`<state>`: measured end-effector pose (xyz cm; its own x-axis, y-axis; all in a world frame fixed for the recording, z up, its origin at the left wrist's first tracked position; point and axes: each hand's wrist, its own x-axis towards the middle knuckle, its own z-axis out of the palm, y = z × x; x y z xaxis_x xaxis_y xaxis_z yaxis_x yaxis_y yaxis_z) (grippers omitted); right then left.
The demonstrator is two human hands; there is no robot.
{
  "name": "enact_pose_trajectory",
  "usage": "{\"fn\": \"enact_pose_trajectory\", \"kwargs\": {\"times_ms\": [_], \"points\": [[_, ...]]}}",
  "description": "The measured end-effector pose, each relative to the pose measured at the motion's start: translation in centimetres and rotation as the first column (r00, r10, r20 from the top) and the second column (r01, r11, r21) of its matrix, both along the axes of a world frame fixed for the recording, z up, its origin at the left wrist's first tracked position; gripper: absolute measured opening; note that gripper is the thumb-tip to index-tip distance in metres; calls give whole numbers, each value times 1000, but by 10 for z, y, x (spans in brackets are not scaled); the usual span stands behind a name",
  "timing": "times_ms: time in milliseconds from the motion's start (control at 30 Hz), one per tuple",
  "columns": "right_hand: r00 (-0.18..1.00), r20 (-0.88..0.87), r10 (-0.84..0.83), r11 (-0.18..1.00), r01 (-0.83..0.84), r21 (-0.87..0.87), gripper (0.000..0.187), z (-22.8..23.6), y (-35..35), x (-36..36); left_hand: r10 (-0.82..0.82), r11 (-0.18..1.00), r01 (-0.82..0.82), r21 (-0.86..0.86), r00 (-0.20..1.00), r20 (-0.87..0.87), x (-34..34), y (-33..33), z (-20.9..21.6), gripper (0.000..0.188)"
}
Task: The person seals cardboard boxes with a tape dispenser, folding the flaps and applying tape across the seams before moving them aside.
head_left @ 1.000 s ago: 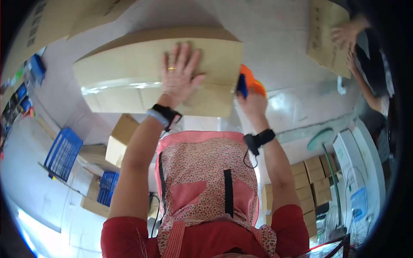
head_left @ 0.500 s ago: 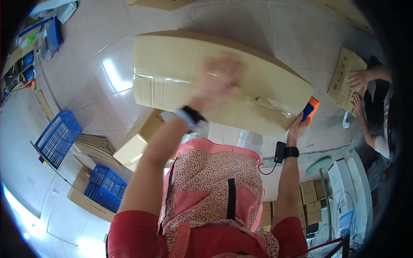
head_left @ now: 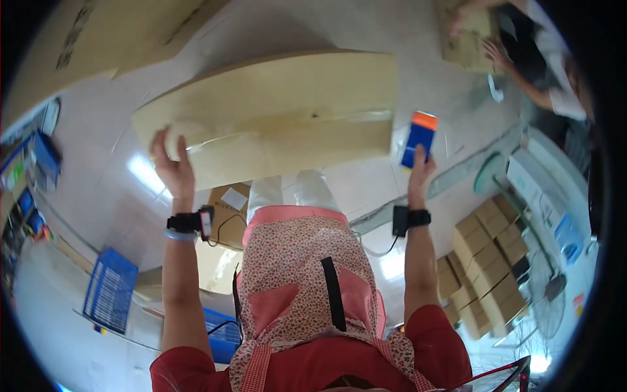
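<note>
A long brown cardboard carton [head_left: 281, 114] lies across in front of me, with shiny clear tape along its seam. My left hand [head_left: 173, 163] is at its left end, fingers spread and curved over the edge; whether they touch the cardboard I cannot tell. Right of the carton and apart from it, my right hand [head_left: 421, 171] grips what looks like a tape dispenser [head_left: 418, 140], blue with an orange end. Its lower part is partly covered by my fingers.
Another large carton [head_left: 98, 46] fills the far left. At far right a co-worker's hands [head_left: 499, 55] are at a smaller carton [head_left: 467, 36]. Blue crates [head_left: 111, 291] stand on the left, stacked cartons [head_left: 490, 255] and a fan [head_left: 547, 297] on the right.
My left hand has gone from the middle of the carton's top to its left end. My right hand with the dispenser has come away from the carton's right end. The carton's tilt in view differs.
</note>
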<state>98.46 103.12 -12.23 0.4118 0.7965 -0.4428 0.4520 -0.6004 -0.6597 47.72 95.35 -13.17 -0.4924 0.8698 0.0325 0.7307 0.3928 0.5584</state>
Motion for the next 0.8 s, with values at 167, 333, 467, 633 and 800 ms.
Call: {"fn": "enact_pose_trajectory", "kwargs": {"times_ms": [167, 333, 467, 633, 800], "points": [[859, -91, 504, 863, -496, 97, 31, 73, -51, -20, -17, 867, 463, -184, 397, 918, 199, 102, 29, 28], [799, -189, 571, 820, -542, 184, 32, 79, -50, 6, 235, 427, 888, -168, 71, 969, 296, 169, 39, 26], [827, -242, 507, 849, -431, 307, 34, 65, -51, 21, 234, 412, 881, -232, 144, 961, 313, 172, 26, 26], [875, -347, 338, 940, -293, 177, 37, 51, -69, 28, -156, 438, 854, -279, 378, 913, 326, 196, 18, 19], [880, -431, 197, 980, -188, 65, 41, 40, -113, 54, -420, 539, 758, -367, 620, 663, 287, 310, 5, 23]]}}
